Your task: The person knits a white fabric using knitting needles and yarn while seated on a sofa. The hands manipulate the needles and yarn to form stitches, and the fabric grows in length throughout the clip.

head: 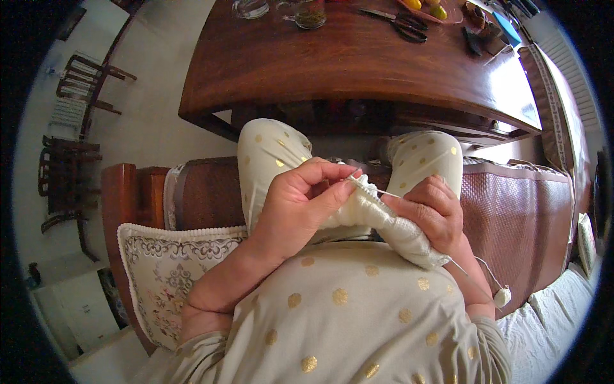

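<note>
A piece of white knitting (369,209) hangs between my two hands, over my lap. My left hand (307,201) pinches its upper edge and a needle tip between thumb and forefinger. Curled around the right part of the knitting and the yarn is my right hand (429,211). A thin knitting needle (458,267) sticks out below my right hand, towards my right forearm. Beside that forearm lies a small ball of white yarn (502,297), with a strand running up from it. Part of the needles is hidden by my fingers and the knitted fabric.
Beyond my knees stands a dark wooden table (336,67) with scissors (403,23), a glass mug (309,14), another glass (250,8) and a fruit plate (448,14). A patterned cushion (168,278) lies at my left on the bench. Wooden chairs (79,81) stand far left.
</note>
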The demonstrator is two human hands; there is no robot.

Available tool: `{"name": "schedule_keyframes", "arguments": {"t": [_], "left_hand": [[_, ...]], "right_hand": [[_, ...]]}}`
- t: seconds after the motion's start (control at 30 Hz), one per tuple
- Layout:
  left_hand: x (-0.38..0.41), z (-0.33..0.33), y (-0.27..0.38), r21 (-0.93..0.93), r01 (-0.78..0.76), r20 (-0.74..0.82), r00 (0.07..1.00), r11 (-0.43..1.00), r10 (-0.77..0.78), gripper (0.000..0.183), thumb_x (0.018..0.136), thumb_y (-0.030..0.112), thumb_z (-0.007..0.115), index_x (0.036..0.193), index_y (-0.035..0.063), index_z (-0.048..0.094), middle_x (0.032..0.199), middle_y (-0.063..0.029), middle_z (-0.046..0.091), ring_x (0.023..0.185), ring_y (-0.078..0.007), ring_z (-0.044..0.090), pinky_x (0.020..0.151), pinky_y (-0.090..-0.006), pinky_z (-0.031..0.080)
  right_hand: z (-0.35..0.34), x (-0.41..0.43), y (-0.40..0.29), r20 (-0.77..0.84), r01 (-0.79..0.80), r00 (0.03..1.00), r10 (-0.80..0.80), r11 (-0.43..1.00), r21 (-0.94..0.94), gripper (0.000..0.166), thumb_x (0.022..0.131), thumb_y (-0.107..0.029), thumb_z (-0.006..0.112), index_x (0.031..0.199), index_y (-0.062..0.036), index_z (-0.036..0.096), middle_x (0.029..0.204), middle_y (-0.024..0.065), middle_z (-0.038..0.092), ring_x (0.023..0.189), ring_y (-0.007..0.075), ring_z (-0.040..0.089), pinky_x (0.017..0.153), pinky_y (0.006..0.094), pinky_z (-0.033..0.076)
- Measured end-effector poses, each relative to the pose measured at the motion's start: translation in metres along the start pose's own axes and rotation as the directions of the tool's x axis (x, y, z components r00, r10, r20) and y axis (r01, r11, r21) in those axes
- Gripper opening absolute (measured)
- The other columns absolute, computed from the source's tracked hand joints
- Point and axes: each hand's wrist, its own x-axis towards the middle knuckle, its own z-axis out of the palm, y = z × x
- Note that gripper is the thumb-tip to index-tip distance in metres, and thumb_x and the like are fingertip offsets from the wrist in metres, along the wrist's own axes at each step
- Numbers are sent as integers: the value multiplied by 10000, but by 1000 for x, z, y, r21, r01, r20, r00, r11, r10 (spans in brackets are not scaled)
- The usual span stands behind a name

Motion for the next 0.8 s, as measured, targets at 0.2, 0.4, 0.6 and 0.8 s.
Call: {"name": "schedule_keyframes", "arguments": {"t": [0.2, 0.4, 0.6, 0.8], "left_hand": [[-1, 0, 0, 114, -38, 12, 999, 993, 36, 155, 869, 50, 570, 1008, 3, 623, 954, -6, 619, 872, -69, 541, 807, -215, 434], [-2, 5, 1, 18, -23, -18, 1000, 1000, 24, 163, 868, 54, 577, 1018, -1, 609, 904, -14, 617, 828, -70, 552, 771, -210, 450], [-2, 4, 0, 38, 36, -11, 999, 999, -35, 135, 863, 68, 594, 984, 9, 606, 900, -20, 619, 808, -67, 556, 744, -205, 457], [1, 8, -10, 210, -179, -17, 982, 961, 186, 100, 835, 26, 610, 930, 3, 630, 835, -8, 589, 707, -51, 522, 647, -190, 440]], "right_hand": [[-1, 3, -2, 27, -14, 1000, 15, 1000, -9, 370, 627, -191, 655, 988, -113, 677, 750, -2, 536, 661, 167, 509, 572, 310, 381], [-1, 4, -3, -2, -20, 1000, 20, 999, -26, 370, 612, -173, 645, 972, -98, 678, 728, 3, 531, 638, 171, 498, 568, 307, 381], [-1, 5, -6, -9, -28, 1000, 27, 996, -80, 386, 598, -176, 645, 972, -90, 679, 711, -1, 522, 622, 174, 488, 570, 310, 385], [-6, 25, 1, 196, -136, 970, 142, 990, -44, 406, 689, -208, 644, 1063, -56, 596, 731, 55, 545, 669, 229, 528, 609, 351, 414]]}}
